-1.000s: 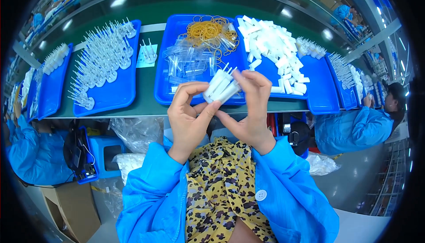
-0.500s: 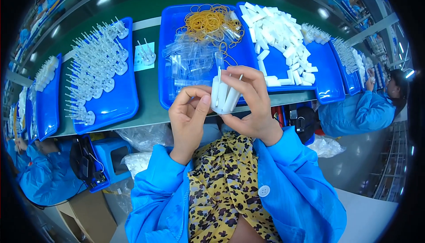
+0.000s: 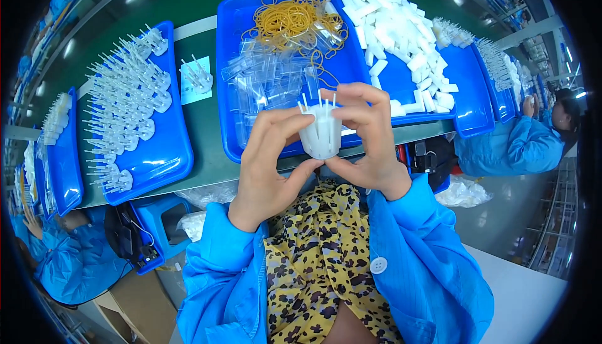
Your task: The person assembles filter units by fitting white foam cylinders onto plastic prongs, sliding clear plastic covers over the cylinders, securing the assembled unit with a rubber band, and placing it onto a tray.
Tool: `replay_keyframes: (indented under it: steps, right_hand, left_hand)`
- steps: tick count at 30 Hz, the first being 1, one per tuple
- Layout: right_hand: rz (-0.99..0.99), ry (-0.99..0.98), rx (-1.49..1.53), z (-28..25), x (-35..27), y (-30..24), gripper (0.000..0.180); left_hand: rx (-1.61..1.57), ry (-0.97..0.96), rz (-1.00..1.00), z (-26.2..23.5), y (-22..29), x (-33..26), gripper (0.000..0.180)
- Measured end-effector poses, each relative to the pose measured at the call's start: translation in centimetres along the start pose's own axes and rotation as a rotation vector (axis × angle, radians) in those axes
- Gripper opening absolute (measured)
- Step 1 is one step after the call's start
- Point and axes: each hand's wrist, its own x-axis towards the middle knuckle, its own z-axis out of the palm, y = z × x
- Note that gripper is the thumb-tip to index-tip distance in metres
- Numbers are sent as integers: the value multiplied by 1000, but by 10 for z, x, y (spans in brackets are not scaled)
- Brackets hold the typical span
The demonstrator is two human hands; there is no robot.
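On the left, a blue tray (image 3: 153,168) of spiky white pieces (image 3: 135,99) sits along the near edge of the desk (image 3: 207,128). Then the left hand (image 3: 266,162) is clamped on one side of a white pronged cluster (image 3: 321,137), held upright by the middle of that edge. It looks light and stiff, perhaps slippery, its thin prongs easily bent, so the broad base seems the safest hold. The right hand (image 3: 370,137) grips the opposite side. Fingers hide the cluster's flanks; whether its parts are joined is hard to tell.
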Motion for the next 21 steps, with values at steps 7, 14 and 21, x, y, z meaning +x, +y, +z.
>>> replay_keyframes:
  steps: [7, 14, 21]
  right_hand:
    - [-53, -114, -207, -17, 0, 9, 62]
    - [-254, -9, -200, -21, -4, 25, 59]
    - [-298, 26, -220, -19, -2, 23, 55]
  left_hand:
    - [-62, -57, 25, 20, 5, 5, 53]
    - [-294, 346, -181, 40, 8, 4, 46]
    - [294, 309, 105, 47, 4, 8, 33]
